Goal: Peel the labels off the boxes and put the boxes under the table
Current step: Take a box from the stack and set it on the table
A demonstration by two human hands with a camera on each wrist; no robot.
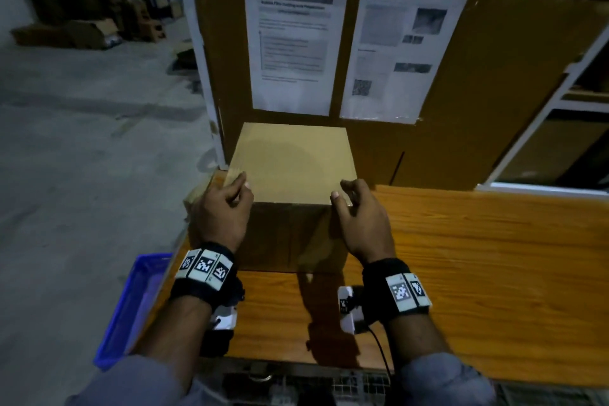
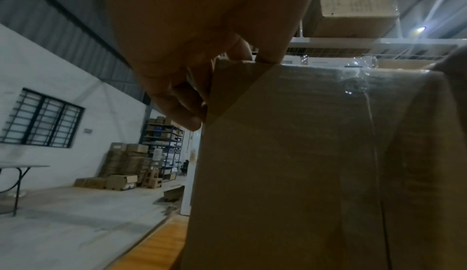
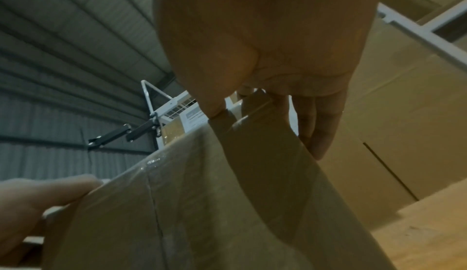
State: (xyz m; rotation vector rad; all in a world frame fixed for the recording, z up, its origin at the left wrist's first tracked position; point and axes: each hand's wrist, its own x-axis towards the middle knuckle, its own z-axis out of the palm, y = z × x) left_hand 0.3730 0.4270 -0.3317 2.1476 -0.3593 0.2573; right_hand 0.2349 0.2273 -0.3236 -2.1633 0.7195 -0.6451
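**Plain brown box upright on the table**

The cardboard box (image 1: 290, 171) stands mid-frame on the wooden table (image 1: 478, 257), its closed top bare and label-free. Clear tape runs down its near face, glinting in the wrist views.

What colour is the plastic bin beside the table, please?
Blue; the bin shows best in the head view, left of the table.

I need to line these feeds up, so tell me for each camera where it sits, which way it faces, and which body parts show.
Head: sits above, facing forward and down at the cardboard box on the wooden table; shows both forearms, left hand and right hand.
Left wrist: sits below that hand, looking up along it at the box's near left top corner; shows its fingers.
Right wrist: looks up at the near right top corner; shows its fingers.
Shared: both wrist views show the box's taped front seam.
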